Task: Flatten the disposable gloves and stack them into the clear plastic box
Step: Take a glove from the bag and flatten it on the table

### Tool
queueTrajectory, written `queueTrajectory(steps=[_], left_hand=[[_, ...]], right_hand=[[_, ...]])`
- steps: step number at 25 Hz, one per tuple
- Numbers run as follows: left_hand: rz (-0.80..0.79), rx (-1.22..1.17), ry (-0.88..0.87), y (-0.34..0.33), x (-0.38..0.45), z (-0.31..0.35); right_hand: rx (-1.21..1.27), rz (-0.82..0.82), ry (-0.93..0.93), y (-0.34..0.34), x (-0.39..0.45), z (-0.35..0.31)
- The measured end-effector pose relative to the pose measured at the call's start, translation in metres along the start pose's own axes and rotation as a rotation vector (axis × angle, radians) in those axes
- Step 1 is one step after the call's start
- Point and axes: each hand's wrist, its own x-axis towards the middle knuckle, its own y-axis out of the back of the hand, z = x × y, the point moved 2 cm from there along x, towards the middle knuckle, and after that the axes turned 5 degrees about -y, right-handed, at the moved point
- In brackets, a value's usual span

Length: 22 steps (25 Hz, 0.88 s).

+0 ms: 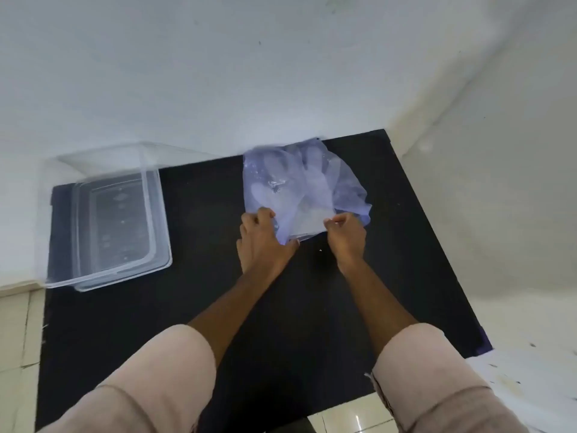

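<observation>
A loose pile of thin, see-through disposable gloves (299,185) lies at the far middle of the black table (218,292), close to the wall. My left hand (265,239) pinches the pile's near left edge. My right hand (346,235) pinches the near right edge of the same plastic. The clear plastic box (62,276) stands at the table's left side, apart from both hands. I cannot tell whether anything lies inside it.
A white wall (218,73) runs behind the table, and another white wall stands on the right. Tiled floor (15,323) shows past the left edge. A white stained sheet (530,385) lies at the near right corner.
</observation>
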Motion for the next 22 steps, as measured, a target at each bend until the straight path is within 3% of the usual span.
queueTrajectory(steps=[2, 4, 6, 9, 11, 13, 16, 17, 19, 22], left_hand=[[0.028, 0.332, -0.328, -0.012, 0.01, 0.012], [0.019, 0.516, -0.571, -0.026, 0.022, 0.019], [-0.022, 0.621, -0.58, -0.032, 0.038, 0.02], [-0.136, 0.708, -0.385, -0.036, 0.056, 0.017], [-0.219, 0.65, -0.264, -0.032, 0.066, 0.017], [-0.265, 0.537, -0.21, -0.027, 0.072, 0.018], [-0.224, 0.398, -0.249, -0.025, 0.076, 0.022], [-0.208, 0.364, -0.256, -0.025, 0.076, 0.023], [-0.19, 0.322, -0.247, -0.026, 0.076, 0.025], [-0.181, 0.268, -0.227, -0.024, 0.077, 0.023]], right_hand=[[-0.187, 0.128, -0.006, 0.004, 0.019, -0.002], [-0.294, 0.143, -0.024, 0.003, 0.036, -0.002], [-0.332, 0.087, -0.069, -0.003, 0.048, -0.002], [-0.276, 0.024, -0.11, -0.007, 0.059, 0.0], [-0.013, -0.013, -0.083, -0.01, 0.062, 0.0], [0.414, -0.039, -0.1, -0.014, 0.055, -0.004], [1.24, -0.236, -0.41, -0.039, 0.038, -0.004], [1.376, -0.303, -0.472, -0.051, 0.033, -0.004], [1.382, -0.358, -0.53, -0.074, 0.025, -0.01], [1.232, -0.299, -0.617, -0.09, 0.026, -0.021]])
